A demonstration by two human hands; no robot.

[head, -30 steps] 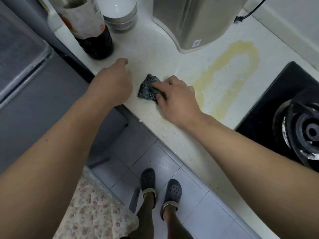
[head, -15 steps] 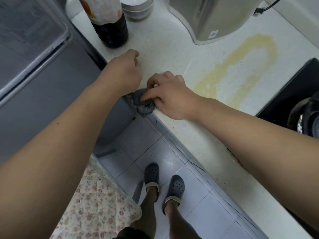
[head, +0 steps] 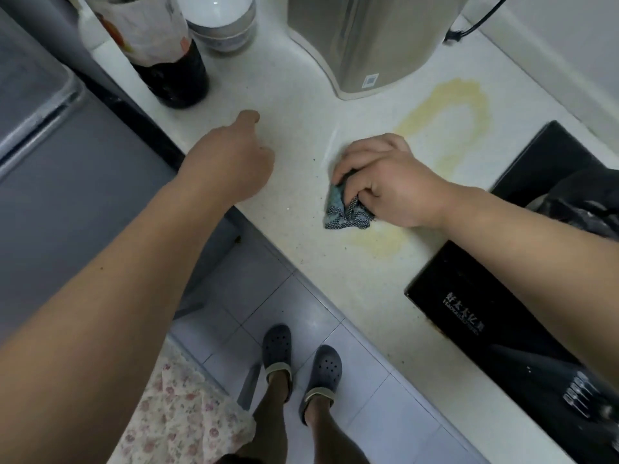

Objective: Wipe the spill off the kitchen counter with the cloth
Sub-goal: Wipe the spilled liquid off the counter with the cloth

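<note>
Right hand (head: 395,182) fingers (head: 351,162) curled round bunched dark checked cloth (head: 346,212) beside yellow horseshoe spill (head: 445,125), white speckled table (head: 294,95). Left hand (head: 231,159) loosely curled, empty. Risk: small wad smearing liquid toward black stove (head: 502,296) at right edge.

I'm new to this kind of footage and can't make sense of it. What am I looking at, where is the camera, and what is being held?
There is no machine here: a person wears a wide-angle camera on the head, and it looks down over both bare arms to the counter and, past its edge, to the floor and the person's feet. The right hand grips a crumpled dark cloth and holds it on the counter at the edge of a yellowish spill, which curves in an arch toward the black stove. The left hand is on the bare counter and holds nothing; its fingers look loosely curled. At the back stand a dark bottle, stacked bowls and a beige appliance with a cord.
</note>
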